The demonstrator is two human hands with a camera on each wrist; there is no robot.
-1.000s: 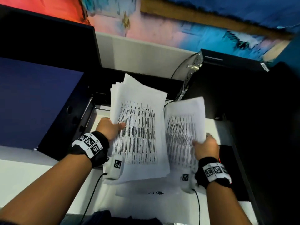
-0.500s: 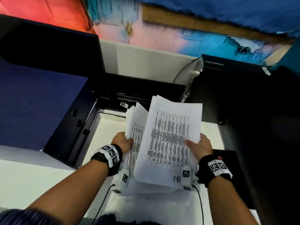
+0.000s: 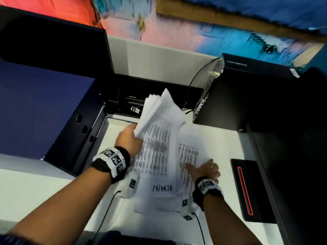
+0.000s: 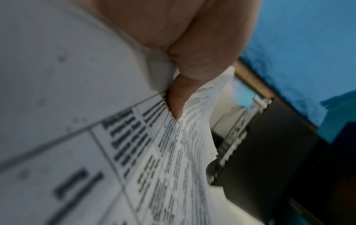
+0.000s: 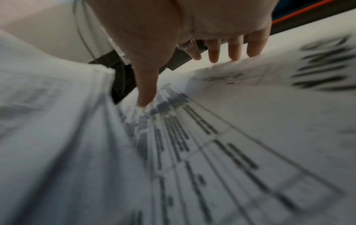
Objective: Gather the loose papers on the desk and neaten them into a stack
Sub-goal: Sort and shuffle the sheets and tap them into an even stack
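Observation:
My left hand (image 3: 130, 138) grips a thick bundle of printed papers (image 3: 157, 138) by its left edge, tilted up off the white desk (image 3: 44, 188); its top sheet bears the handwritten word ADMIN. In the left wrist view the thumb (image 4: 176, 97) pinches the bundle of papers (image 4: 134, 144). My right hand (image 3: 206, 171) lies flat with straight fingers on a loose printed sheet (image 3: 191, 149) to the right of the bundle. In the right wrist view its fingertips (image 5: 214, 57) and thumb press the sheet (image 5: 231, 129). More white sheets (image 3: 155, 206) lie under the bundle.
A dark blue box (image 3: 44, 117) stands at the left and a black computer case (image 3: 247, 96) at the right rear, with cables behind the papers. A black device with a red line (image 3: 247, 190) lies at the right. A black monitor (image 3: 53, 46) stands at the back.
The left hand has swung the bundle left and up. The right hand has let go of it and dropped flat onto a loose sheet at the right.

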